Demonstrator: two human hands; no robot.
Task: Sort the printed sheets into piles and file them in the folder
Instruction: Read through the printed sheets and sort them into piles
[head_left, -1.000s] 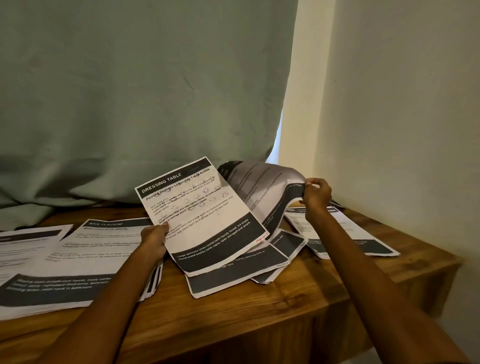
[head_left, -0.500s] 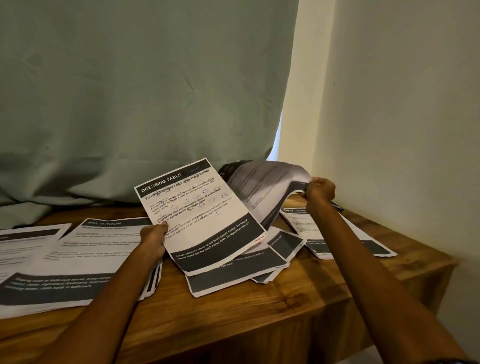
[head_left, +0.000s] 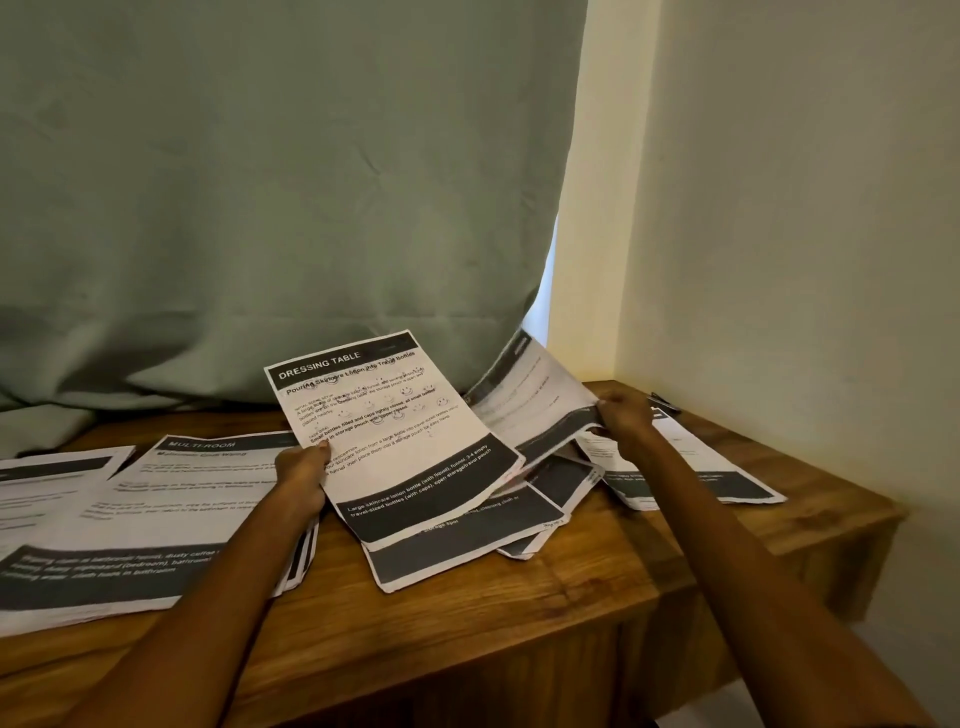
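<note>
Head view: printed sheets lay on a brown wooden surface (head_left: 597, 587).
Left hand (head_left: 301, 480): gripped the white "DRESSING TABLE" sheet (head_left: 395, 441).
Right hand (head_left: 626, 415): pinched a curled grey-banded sheet (head_left: 530, 400).

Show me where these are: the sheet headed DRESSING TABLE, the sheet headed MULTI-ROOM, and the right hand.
DRESSING TABLE sheet (head_left: 395, 436): head view, middle of its white text area.
MULTI-ROOM sheet (head_left: 208, 467): head view, upper white part under the heading.
Right hand (head_left: 621, 413): head view, back of the hand.
</note>
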